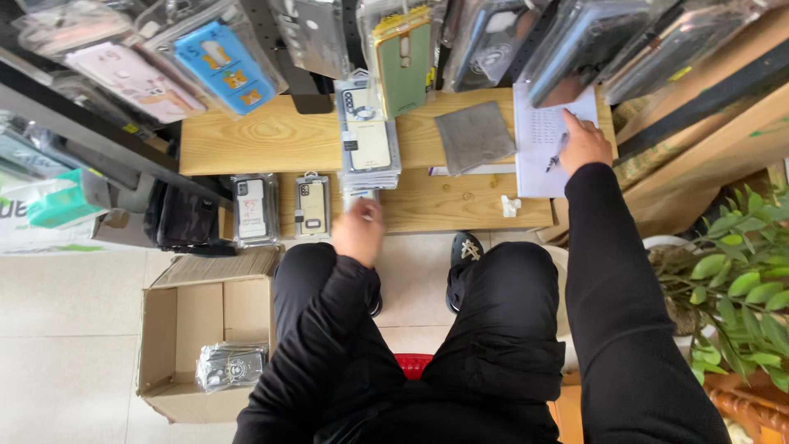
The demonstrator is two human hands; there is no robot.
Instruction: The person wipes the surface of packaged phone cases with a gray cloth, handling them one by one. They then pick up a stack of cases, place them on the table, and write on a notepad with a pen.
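Seated person in black sleeves and trousers, both arms stretched forward over the knees. Near left on the tiled floor: open cardboard box (185,345), corrugated brown, a bundle of clear-packed phone cases (231,365) lying inside at its right wall. Left hand (358,230) at the front edge of the low wooden table (271,136), motion-blurred, fingers curled on the lower end of a stack of packaged phone cases (369,136); exact grip cannot tell. Stack sits mid-table, glossy clear plastic packs, top one pale cream with a dark camera ring. Just left of the hand, two single packed cases (283,207) stand side by side at the front edge. Right hand (584,145) well apart at the table's right edge, pinching a dark pen (555,156), index finger laid out flat on a white sheet of paper (542,140) with rows of small writing. Between the hands: grey square cloth (474,135), matte, and a small white scrap (510,205) near the front edge. Green leafy plant (740,279) off the right side. Far edge: hanging racks of packaged cases (223,66), blue, pink, green, overhanging the table and hiding its back edge
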